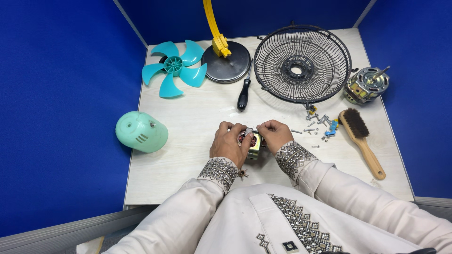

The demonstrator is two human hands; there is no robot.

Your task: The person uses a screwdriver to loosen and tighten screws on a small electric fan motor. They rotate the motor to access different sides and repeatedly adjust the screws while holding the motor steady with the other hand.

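Whole setup sits on a pale wood-grain table [188, 174] boxed in by blue partition walls [56, 94]. Biggest thing on it is the black wire fan guard [302, 63], lying flat toward the far right corner. Next to it, at the middle of the far edge, there's a round dark metal base [226, 63] with a yellow stem [214, 28] rising off it, and a teal fan blade [174, 67] with five paddles at the far left corner. A mint green plastic motor cover [141, 131] lies on its side right at the left edge, partly hanging over it. Along the right edge you've got a wooden-handled brush [361, 141] with dark bristles, and a bare motor [367, 84] with its shaft sticking up, just beyond the brush. A black-handled screwdriver [244, 94] lies between the base and the guard. The small motor [254, 143] being worked on is in the middle of the table, a bit toward the near edge, metal frame with reddish windings showing. The left hand [229, 143] is wrapped around its left side, fingers curled over the top, and the right hand [274, 135] is pinching its right side, so both are closed on it. Loose screws and small bits [318, 123] are scattered just right of the right hand.
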